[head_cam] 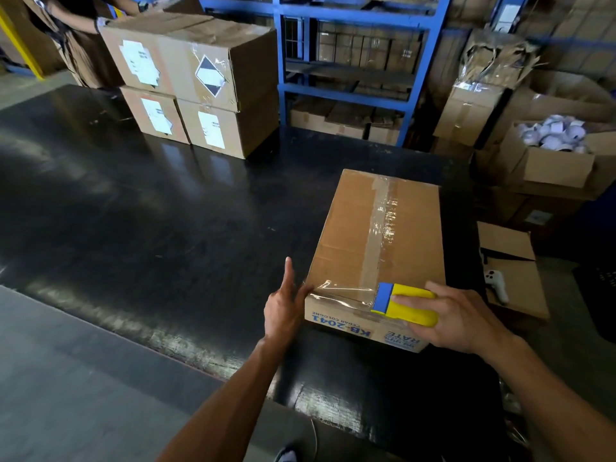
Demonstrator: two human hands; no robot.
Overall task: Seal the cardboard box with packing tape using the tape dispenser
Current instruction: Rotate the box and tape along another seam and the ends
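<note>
Cardboard box (376, 258) at right-near part of bench (166, 228), centre seam already taped. Right hand (460, 323) clamped round tape dispenser (405, 303) at near edge, laying cross strip. Left hand (283, 308) spread, fingertips pinning tape end (336, 291) at left corner, likely as anchor.

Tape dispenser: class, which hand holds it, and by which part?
The right hand grips the tape dispenser around its yellow body; the left hand holds nothing.
</note>
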